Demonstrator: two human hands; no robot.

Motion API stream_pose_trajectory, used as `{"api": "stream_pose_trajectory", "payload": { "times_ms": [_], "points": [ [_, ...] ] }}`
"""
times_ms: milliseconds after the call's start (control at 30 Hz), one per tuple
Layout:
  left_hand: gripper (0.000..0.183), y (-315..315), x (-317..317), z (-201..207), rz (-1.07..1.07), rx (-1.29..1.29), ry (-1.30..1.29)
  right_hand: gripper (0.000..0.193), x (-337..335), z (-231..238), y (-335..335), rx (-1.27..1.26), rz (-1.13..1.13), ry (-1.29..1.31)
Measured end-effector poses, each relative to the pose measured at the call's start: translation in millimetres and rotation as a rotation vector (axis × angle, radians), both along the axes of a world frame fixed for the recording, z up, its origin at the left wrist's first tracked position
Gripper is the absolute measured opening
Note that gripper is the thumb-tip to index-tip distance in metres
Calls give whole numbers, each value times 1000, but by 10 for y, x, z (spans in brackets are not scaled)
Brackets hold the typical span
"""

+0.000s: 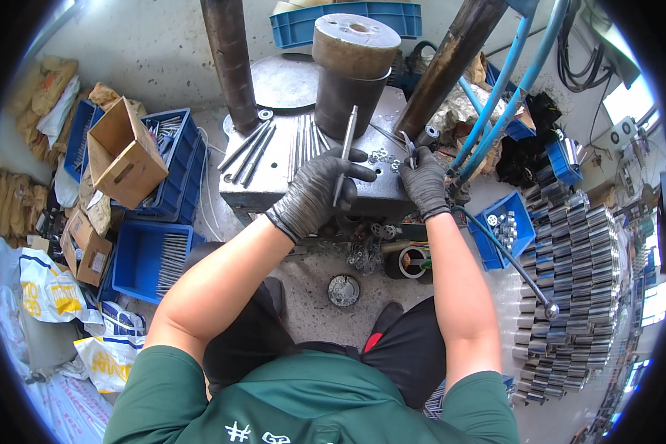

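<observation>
Above the near part of the metal plate [270, 191], the left hand [322, 185], in a dark glove, grasps a slim metal rod [349, 137], its fingers curled about the lower half. So the rod lies within the left fingers, crossing them rather than running along them, and the left hand is much the nearer one; the right hand [424, 183], gloved too, is well apart on the right, beyond the small metal parts [383, 157] on the plate. The right fingertips pinch a thin silvery piece [408, 145], probably, though it is too small to make out what it is. The rod's long axis runs away from the person, leaning slightly right, its narrower tip at the far end, in front of the tall metal cylinder [351, 92]; its near end shows beside the palm. How steeply it tilts cannot be judged well from this one view. More rods [251, 154] lie left of it on the plate.
</observation>
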State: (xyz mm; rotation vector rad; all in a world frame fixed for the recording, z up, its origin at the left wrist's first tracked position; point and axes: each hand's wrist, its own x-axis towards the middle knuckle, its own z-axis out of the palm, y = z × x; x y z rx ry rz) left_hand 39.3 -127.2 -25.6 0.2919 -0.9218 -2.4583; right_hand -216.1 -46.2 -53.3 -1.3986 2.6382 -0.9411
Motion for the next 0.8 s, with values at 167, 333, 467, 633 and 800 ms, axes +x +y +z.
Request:
{"api": "stream_pose_trajectory", "payload": {
  "times_ms": [167, 333, 467, 633, 800],
  "points": [
    [42, 68, -65, -32, 35, -118, -149, 45, -10, 68, -106, 114, -42, 38],
    [45, 39, -18, -39, 35, -108, -216, 47, -75, 32, -187, 4, -46, -87],
    [44, 54, -4, 36, 84, -79, -226, 32, -178, -67, -212, -261, 23, -393],
    [44, 7, 23, -3, 111, -55, -208, 23, -68, -37, -169, -296, 15, -464],
    [30, 71, -80, 77, 151, -23, -224, 19, -332, -217, -112, -279, 69, -244]
  ]
}}
